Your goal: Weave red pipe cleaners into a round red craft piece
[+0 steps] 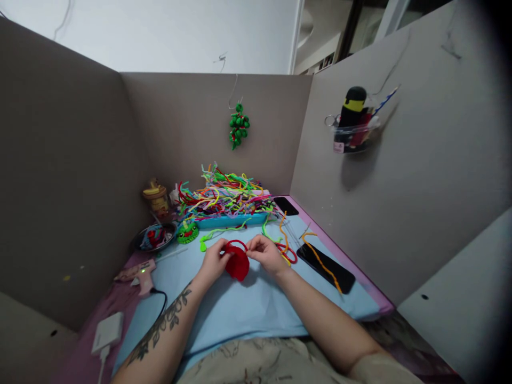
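A red pipe-cleaner piece (237, 262), a rounded fuzzy shape with a loop on top, sits between my hands above the light blue mat (240, 304). My left hand (215, 258) pinches its left edge with closed fingers. My right hand (264, 252) pinches the right end of the red loop. A heap of coloured pipe cleaners (224, 196) lies on a blue tray (232, 220) just beyond my hands.
A pink glue gun (138, 273) and a white charger (107, 332) lie left. A bowl of scraps (155, 238) and a green figure (187, 232) sit by the tray. Two dark phones (326, 266) (285, 205) lie right. Grey partition walls surround the desk; a green ornament (239, 127) hangs behind.
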A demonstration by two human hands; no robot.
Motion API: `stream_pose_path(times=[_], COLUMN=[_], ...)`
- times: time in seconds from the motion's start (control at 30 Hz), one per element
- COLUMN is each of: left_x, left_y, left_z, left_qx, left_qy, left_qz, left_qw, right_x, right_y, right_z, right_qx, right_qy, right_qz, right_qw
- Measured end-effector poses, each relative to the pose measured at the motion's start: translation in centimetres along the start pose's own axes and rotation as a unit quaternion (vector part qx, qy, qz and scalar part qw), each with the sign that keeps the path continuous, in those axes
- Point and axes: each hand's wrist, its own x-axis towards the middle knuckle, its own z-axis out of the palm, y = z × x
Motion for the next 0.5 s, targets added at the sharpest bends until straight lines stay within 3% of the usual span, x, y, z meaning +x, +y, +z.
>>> stream_pose_path(times=[0.27,0.5], left_x=[-0.6,-0.9], left_y=[1.2,2.7], left_z=[0.5,0.5], left_qx=[-0.105,-0.095], left_qy=[-0.115,-0.127], left_qz=[-0.046,-0.056], left_qw=[0.987,0.986], right_x=[-0.1,0.2], right_y=[-0.2,-0.5], right_z=[-0.1,-0.4], right_qx=[-0.065,-0.114], right_qy=[-0.014,-0.007], right_qz=[-0.063,-0.042], right_qw=[0.996,0.993])
